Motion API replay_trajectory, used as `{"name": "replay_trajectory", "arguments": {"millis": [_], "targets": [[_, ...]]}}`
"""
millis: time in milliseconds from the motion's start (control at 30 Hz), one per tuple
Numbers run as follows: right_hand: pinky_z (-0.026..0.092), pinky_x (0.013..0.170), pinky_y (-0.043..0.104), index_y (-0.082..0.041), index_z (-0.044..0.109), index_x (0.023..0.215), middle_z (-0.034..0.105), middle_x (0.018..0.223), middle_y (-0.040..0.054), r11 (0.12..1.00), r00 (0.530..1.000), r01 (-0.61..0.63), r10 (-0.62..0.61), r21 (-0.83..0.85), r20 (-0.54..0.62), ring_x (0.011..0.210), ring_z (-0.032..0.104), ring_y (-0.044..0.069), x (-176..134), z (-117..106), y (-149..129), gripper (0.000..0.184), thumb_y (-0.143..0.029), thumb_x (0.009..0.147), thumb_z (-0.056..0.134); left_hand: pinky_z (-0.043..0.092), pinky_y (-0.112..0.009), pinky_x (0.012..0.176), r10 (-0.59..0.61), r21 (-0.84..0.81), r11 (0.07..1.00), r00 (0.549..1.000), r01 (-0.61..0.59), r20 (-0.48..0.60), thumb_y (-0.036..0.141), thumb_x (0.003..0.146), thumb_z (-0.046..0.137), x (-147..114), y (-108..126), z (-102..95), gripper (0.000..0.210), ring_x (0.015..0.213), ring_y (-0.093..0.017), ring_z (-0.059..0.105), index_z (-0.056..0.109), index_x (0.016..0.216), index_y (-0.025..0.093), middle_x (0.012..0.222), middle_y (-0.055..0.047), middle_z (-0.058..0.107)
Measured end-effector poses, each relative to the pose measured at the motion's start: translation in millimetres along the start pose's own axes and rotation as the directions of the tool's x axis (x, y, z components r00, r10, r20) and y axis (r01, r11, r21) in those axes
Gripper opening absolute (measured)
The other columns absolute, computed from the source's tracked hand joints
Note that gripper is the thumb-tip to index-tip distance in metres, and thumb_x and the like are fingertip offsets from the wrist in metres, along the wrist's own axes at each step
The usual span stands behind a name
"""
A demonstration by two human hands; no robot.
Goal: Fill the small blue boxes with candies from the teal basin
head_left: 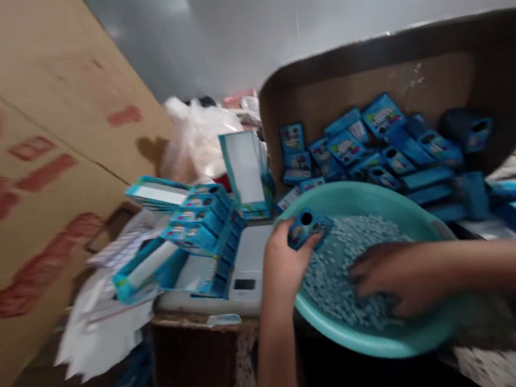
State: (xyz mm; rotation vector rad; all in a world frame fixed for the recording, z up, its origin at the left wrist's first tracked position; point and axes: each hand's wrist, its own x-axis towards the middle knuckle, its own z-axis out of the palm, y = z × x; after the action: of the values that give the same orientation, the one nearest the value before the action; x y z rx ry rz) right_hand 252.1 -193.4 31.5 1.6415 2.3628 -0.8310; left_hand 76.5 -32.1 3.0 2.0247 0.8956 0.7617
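My left hand [289,250] is closed around a small blue printed box [308,228] with a dark round hole in its face, held over the left rim of a turquoise basin [385,348]. Many small pale-blue pellets [330,279] fill the bottom of the basin. My right hand [399,276] reaches into them from the right, its thumb apart from its fingers. The fingertips are blurred and partly sunk among the pellets. Left of the basin lies a white digital scale [249,265] with a dark display.
Behind the basin, a large cardboard box [393,62] holds many similar blue boxes [347,145]. Stacked blue boxes [204,217] and display trays [245,169] stand left of the scale. A tall carton [41,153] with red print leans at left, near a plastic bag [204,137].
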Motion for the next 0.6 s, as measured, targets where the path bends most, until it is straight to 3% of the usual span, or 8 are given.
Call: {"name": "replay_trajectory", "arguments": {"millis": [100, 133, 200, 300, 433, 533, 600], "targets": [[0.034, 0.122, 0.069, -0.029, 0.055, 0.157, 0.037, 0.17, 0.0208, 0.984, 0.985, -0.172, 0.172, -0.042, -0.008, 0.153, 0.036, 0.052, -5.6, 7.4, 21.7, 0.088, -0.038, 0.076, 0.088, 0.054, -0.048, 0.113, 0.083, 0.086, 0.993, 0.996, -0.08, -0.029, 0.025, 0.078, 0.086, 1.0, -0.3, 1.4, 0.044, 0.124, -0.031, 0.069, 0.072, 0.119, 0.021, 0.128, -0.01, 0.075], [0.027, 0.123, 0.074, -0.029, 0.044, 0.164, 0.024, 0.175, 0.0217, 0.977, 0.977, -0.212, 0.212, -0.029, -0.005, 0.157, 0.026, 0.055, -4.0, 11.7, 28.4, 0.101, -0.047, 0.075, 0.088, 0.054, -0.048, 0.113, 0.093, 0.108, 0.99, 0.995, -0.088, -0.04, 0.024, 0.078, 0.087, 0.6, -0.1, 2.0, 0.044, 0.125, -0.032, 0.069, 0.072, 0.119, 0.021, 0.128, -0.011, 0.075], [0.016, 0.123, 0.08, -0.025, 0.031, 0.17, 0.012, 0.177, 0.0242, 0.972, 0.972, -0.236, 0.236, 0.007, -0.003, 0.159, 0.016, 0.057, 3.7, 23.3, 38.8, 0.116, -0.063, 0.074, 0.086, 0.056, -0.048, 0.109, 0.084, 0.121, 0.99, 0.995, -0.077, -0.053, 0.027, 0.078, 0.086, -0.7, 1.1, 2.7, 0.044, 0.121, -0.032, 0.071, 0.073, 0.119, 0.02, 0.125, -0.011, 0.076], [0.008, 0.122, 0.082, -0.02, 0.021, 0.172, 0.005, 0.176, 0.0281, 0.982, 0.982, -0.183, 0.184, 0.036, -0.044, 0.161, 0.008, 0.055, 25.1, 42.7, 45.2, 0.126, -0.068, 0.074, 0.085, 0.059, -0.044, 0.1, 0.08, 0.053, 0.996, 0.995, -0.076, -0.067, 0.036, 0.08, 0.086, -3.2, 4.1, 2.1, 0.044, 0.109, -0.03, 0.074, 0.075, 0.12, 0.021, 0.115, -0.008, 0.079], [0.009, 0.128, 0.072, -0.011, 0.016, 0.171, -0.002, 0.175, 0.0325, 0.989, 0.972, -0.132, 0.143, 0.073, -0.185, 0.163, 0.002, 0.051, 61.3, 60.8, 44.3, 0.136, -0.065, 0.069, 0.088, 0.06, -0.035, 0.086, 0.038, -0.041, 0.998, 0.989, -0.044, -0.141, 0.042, 0.078, 0.087, -5.7, 4.9, 0.9, 0.041, 0.097, -0.025, 0.075, 0.078, 0.114, 0.023, 0.105, -0.004, 0.08], [0.006, 0.13, 0.07, -0.005, 0.021, 0.169, 0.009, 0.173, 0.035, 0.985, 0.943, -0.12, 0.152, 0.121, -0.298, 0.162, 0.008, 0.05, 86.5, 68.4, 47.1, 0.137, -0.068, 0.065, 0.087, 0.059, -0.034, 0.081, -0.026, -0.046, 0.999, 0.988, 0.019, -0.153, 0.043, 0.076, 0.087, -5.9, 1.7, 1.4, 0.041, 0.096, -0.027, 0.075, 0.078, 0.11, 0.022, 0.103, -0.004, 0.08], [0.011, 0.129, 0.069, -0.003, 0.027, 0.166, 0.024, 0.169, 0.0361, 0.987, 0.919, -0.062, 0.115, 0.151, -0.378, 0.16, 0.019, 0.051, 100.9, 73.0, 52.8, 0.135, -0.07, 0.064, 0.085, 0.058, -0.037, 0.086, -0.011, -0.026, 1.0, 0.993, 0.008, -0.119, 0.04, 0.076, 0.087, -5.2, -1.2, 1.9, 0.041, 0.1, -0.028, 0.075, 0.077, 0.111, 0.023, 0.105, -0.005, 0.08]]}}
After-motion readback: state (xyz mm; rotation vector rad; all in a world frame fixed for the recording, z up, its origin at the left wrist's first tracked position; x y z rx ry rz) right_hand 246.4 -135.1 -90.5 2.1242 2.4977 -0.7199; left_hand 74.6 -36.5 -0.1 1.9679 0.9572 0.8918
